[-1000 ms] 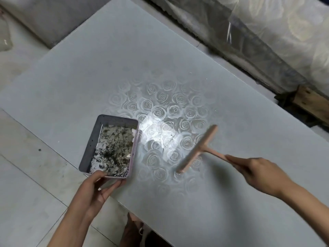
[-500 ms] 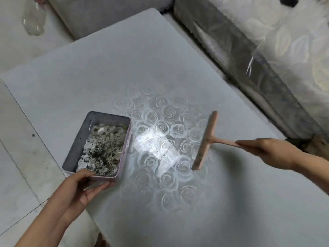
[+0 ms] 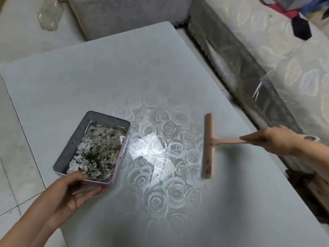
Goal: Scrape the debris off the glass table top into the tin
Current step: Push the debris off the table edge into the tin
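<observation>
Head view: a glass table top (image 3: 106, 72), pale grey and printed with roses, is seen from above, with a bright patch of light (image 3: 142, 147) reflected near its middle. A rectangular tin (image 3: 74, 138) is set on the glass at about 8 o'clock from that patch, close to the table's near-left edge. Its floor is covered by dark and pale debris (image 3: 96, 152).

The tin's near short end is held by the left hand (image 3: 71, 191), which comes in from 7 o'clock. The thumb is laid over the rim and the fingers are curled under and along the outer wall.

A pink T-shaped scraper (image 3: 208, 145) is found at 3 o'clock from the tin, well apart from it. Its long blade is pointed from 12 to 6 o'clock. Its handle is gripped by the right hand (image 3: 272, 139), with fingers closed round it, reaching in from 3 o'clock. Whether the blade touches the glass cannot be told, since it is blurred.

A clear plastic bottle (image 3: 50, 15) is seen on the tiled floor (image 3: 16, 157) at 11 o'clock. Rose-patterned upholstery under clear plastic (image 3: 293, 68) is seen along the table's far-right side, from 1 to 3 o'clock.
</observation>
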`<action>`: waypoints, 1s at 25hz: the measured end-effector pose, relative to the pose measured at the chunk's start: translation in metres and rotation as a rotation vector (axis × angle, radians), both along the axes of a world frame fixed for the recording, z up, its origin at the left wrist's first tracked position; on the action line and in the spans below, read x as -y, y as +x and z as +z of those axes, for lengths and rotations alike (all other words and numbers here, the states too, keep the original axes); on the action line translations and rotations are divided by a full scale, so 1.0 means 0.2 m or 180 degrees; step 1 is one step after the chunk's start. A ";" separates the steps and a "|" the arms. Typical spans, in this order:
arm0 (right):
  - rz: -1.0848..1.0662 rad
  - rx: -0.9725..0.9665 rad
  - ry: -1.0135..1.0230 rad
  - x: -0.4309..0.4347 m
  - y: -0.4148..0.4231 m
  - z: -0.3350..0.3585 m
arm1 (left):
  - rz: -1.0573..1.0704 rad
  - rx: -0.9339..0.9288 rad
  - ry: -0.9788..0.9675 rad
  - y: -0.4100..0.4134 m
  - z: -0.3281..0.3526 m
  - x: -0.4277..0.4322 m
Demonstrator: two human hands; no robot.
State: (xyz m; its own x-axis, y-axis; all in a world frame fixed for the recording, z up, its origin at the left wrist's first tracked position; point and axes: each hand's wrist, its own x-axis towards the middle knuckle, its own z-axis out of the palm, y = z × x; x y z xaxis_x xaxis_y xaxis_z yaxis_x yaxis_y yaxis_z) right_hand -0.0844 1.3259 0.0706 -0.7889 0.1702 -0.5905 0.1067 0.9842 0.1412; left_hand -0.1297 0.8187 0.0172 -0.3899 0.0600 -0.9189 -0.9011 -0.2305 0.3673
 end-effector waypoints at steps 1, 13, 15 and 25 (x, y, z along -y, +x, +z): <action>0.0094 -0.0029 0.0074 0.07 -0.04 -0.03 | -0.0008 -0.0002 0.0004 -0.01 0.00 0.00; -0.0252 -0.0238 0.0406 -0.25 -0.16 0.03 | 0.0104 -0.0007 -0.0010 -0.05 0.03 0.00; -0.0037 -0.0177 0.0314 -0.08 -0.22 -0.08 | 0.0168 0.0037 -0.0071 -0.05 0.05 0.01; 0.0518 -0.0270 0.0441 0.17 -0.44 -0.10 | 0.0381 0.0112 -0.0225 -0.03 0.09 0.25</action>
